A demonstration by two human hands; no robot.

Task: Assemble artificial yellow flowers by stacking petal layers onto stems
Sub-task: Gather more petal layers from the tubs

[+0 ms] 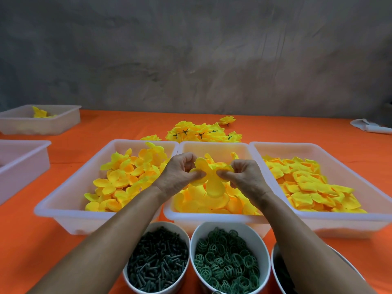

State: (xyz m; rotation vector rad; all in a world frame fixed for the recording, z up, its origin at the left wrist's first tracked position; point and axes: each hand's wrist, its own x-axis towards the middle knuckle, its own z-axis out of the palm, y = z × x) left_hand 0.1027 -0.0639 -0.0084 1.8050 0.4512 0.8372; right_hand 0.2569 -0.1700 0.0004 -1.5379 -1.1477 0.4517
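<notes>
A yellow petal layer is held up over the middle tray by both hands. The left hand pinches its left side w/ curled fingers, and the right hand pinches its right side the same way — one round petal hangs down between them. No stem can be seen in the hands.

Three white trays stand side by side on the orange surface. The left tray is filled w/ cupped yellow petals, the middle one w/ flat round layers, the right tray w/ more angular petal pieces.

In front, near the person, a white bowl of dark green stems is placed, and beside it a bowl of green round cage-like parts. A third bowl at the right is mostly hidden by the forearm.

Behind the trays a pile of finished flowers lies on the surface. Two more trays are seen at far left — the rear tray holds a few yellow pieces.
</notes>
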